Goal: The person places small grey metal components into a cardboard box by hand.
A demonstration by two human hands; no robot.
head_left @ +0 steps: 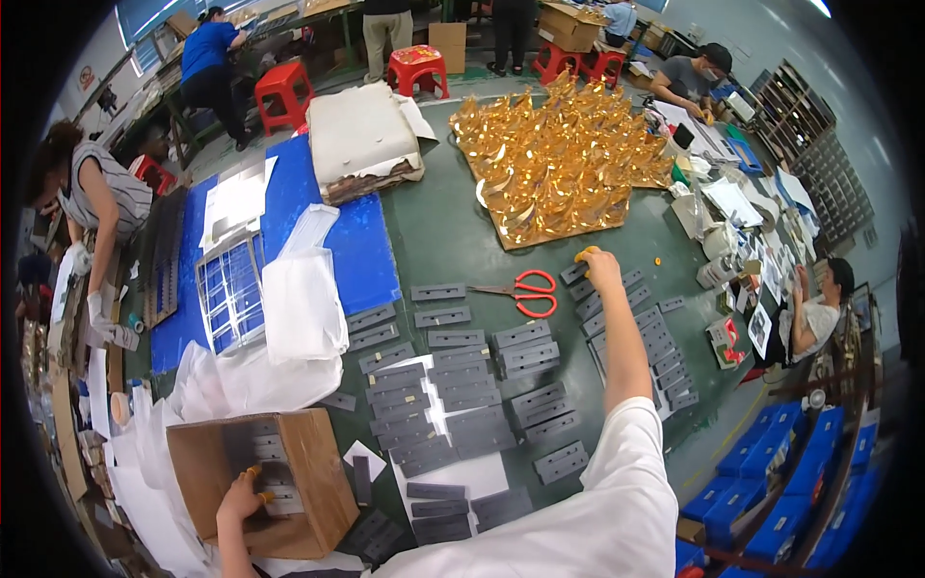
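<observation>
My left hand (240, 497), with yellow covers on its fingertips, reaches into an open cardboard box (328, 482) at the lower left. Its thumb and finger close about the end of a grey slotted bar (279, 479) among several bars stacked inside. Stretched far out to the right, my right hand (604, 270) also wears yellow fingertip covers. Its bent fingers grip a dark grey slotted bar (575, 273) at the far end of a row; the hand partly hides the contact. Many similar grey bars (466, 374) lie in rows and small stacks between my arms.
Red-handled scissors (533, 293) lie beyond the bars. Gold ornaments (559, 164) crowd a board at the back. White foam bags (303, 318) and a blue sheet (371, 246) lie to the left. A red-and-white box (728, 343) stands at right. Other people work around the table.
</observation>
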